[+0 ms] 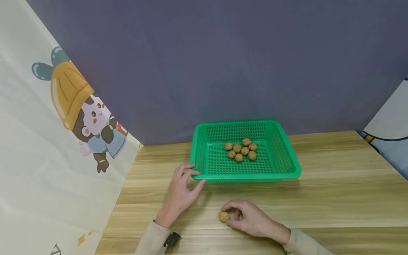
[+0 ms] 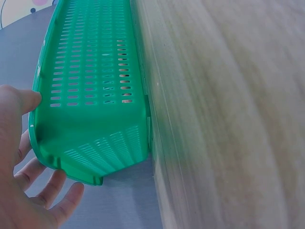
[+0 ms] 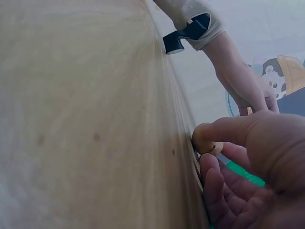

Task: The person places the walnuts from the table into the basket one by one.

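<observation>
A walnut is on the wooden table in front of the basket, pinched between the thumb and forefinger of my right hand. In the right wrist view the same walnut shows close to the tabletop, partly covered by the fingers. My left hand is at the front left corner of a green plastic basket, its loosely spread fingers touching the rim. The left wrist view shows the thumb at the rim of the basket and the other fingers around its corner. Several walnuts lie together inside the basket.
The wooden table extends to both sides of the basket. Behind it rises a dark grey-blue panel. A white sheet with a cartoon figure hangs on the left. A black strap is on the left wrist.
</observation>
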`<state>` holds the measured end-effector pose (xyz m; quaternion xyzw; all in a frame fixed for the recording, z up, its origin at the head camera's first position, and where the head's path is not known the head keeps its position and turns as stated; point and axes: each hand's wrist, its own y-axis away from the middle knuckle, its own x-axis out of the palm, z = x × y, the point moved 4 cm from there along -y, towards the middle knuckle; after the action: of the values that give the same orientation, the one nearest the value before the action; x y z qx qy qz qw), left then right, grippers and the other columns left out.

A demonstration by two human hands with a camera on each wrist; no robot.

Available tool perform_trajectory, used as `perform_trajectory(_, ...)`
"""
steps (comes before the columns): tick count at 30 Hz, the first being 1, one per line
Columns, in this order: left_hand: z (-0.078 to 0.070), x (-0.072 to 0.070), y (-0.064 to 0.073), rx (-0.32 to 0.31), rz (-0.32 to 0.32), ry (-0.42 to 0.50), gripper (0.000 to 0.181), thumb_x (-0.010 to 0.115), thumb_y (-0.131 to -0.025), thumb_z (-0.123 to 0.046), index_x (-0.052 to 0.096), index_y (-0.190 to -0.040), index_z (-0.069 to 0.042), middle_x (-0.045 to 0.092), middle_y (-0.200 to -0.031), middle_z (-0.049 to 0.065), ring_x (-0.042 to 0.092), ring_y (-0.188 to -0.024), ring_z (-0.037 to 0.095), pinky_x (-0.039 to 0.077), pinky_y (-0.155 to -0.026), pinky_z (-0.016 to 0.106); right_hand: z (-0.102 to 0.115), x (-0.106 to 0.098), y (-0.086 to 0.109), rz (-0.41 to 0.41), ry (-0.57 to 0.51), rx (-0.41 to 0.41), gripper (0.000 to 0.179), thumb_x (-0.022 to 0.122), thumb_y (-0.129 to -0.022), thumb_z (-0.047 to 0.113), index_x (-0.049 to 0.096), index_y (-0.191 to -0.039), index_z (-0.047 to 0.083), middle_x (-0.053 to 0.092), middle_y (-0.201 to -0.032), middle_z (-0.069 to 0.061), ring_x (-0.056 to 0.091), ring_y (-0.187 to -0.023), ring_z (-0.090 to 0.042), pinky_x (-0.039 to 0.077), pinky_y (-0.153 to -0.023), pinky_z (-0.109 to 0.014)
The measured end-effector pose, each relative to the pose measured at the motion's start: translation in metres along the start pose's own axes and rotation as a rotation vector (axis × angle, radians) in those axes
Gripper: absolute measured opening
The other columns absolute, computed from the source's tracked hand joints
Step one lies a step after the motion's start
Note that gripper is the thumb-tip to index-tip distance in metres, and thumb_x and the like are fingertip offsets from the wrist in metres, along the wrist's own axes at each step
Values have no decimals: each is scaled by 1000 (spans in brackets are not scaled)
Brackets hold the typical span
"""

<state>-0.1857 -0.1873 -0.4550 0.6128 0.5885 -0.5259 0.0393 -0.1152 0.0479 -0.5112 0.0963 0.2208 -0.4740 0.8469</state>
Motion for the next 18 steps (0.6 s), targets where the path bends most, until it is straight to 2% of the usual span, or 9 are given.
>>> perform_trajectory(5, 1, 0, -1, -9, 5, -5, 27, 84, -92, -30, 74, -111, -14, 66, -136, 12, 61, -129, 31, 56, -105, 53, 2, -5, 1, 0, -43, 5, 30, 81, -95, 22, 75, -123, 15, 69, -89, 7, 58, -68, 1, 52, -58, -22)
perform_trajectory(10, -1, 0, -2, -23, 32, -8, 26, 84, -93, -31, 73, -111, -15, 65, -138, 10, 60, -132, 30, 56, -108, 52, 24, -29, 5, -26, -74, -32, 30, 81, -95, 23, 76, -123, 14, 71, -84, 4, 59, -66, -1, 52, -54, -23)
perform_trajectory(14, -2, 2, -1, -28, 34, -6, 27, 84, -93, -30, 73, -112, -15, 65, -138, 10, 60, -132, 30, 56, -108, 52, 52, -63, 3, -48, 11, -78, 29, 81, -96, 27, 75, -123, 18, 72, -87, 7, 61, -70, -3, 54, -58, -25)
perform_trajectory(18, -1, 0, 0, -13, 17, 0, 27, 84, -93, -29, 74, -112, -14, 65, -136, 11, 60, -130, 30, 57, -106, 53, 78, -98, -9, -46, 130, -104, 28, 80, -97, 28, 76, -124, 21, 71, -86, 10, 62, -71, -4, 55, -60, -26)
